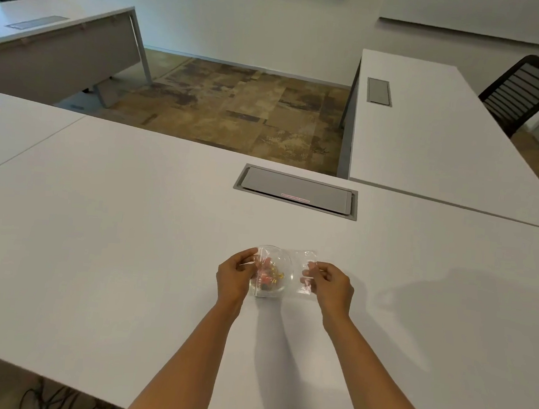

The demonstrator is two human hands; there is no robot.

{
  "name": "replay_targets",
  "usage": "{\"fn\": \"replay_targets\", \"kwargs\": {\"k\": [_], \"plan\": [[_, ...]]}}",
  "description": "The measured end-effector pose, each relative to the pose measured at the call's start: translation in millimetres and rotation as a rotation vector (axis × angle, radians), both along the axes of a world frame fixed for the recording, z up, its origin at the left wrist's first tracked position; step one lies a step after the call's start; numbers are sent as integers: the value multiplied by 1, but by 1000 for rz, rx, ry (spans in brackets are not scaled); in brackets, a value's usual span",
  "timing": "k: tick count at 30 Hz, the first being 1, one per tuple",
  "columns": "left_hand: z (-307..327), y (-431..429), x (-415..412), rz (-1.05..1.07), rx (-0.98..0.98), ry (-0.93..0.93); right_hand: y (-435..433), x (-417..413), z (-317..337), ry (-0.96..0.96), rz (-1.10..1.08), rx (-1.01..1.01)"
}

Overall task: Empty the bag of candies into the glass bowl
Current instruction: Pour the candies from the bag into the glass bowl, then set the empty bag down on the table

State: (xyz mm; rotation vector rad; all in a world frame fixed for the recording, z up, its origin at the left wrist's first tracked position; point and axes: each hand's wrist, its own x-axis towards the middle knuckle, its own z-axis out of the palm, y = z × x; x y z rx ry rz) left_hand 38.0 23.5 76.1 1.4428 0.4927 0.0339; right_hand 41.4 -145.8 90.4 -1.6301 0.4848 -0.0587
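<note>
Glass bowl (pixel 272 271) blurred behind clear bag (pixel 291 271); candies (pixel 268 274) indistinct. Left hand (pixel 234 276) and right hand (pixel 331 284) each held a pinching grip on the bag's ends, bowl between them.

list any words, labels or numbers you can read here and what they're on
None can be read.
Grey cable hatch in the white desk: a thin strip of red print along its near edge, too small and blurred to read.
Clear plastic bag, held in the left hand and right hand over the glass bowl: no print visible.
</note>
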Motion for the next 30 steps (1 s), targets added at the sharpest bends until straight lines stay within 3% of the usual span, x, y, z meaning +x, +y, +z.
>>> {"fn": "replay_targets", "kwargs": {"k": [7,12,23,30], "plan": [[-6,7,-27,-262,49,7,-4,-37,-25,28,11,-146],[-20,20,-54,-408,61,87,-4,-61,-43,91,71,-69],[-53,38,-84,-244,220,242,18,-90,-81,233,161,-59],[-66,36,-81,-201,357,246,27,-96,-89,183,225,-328]]}}
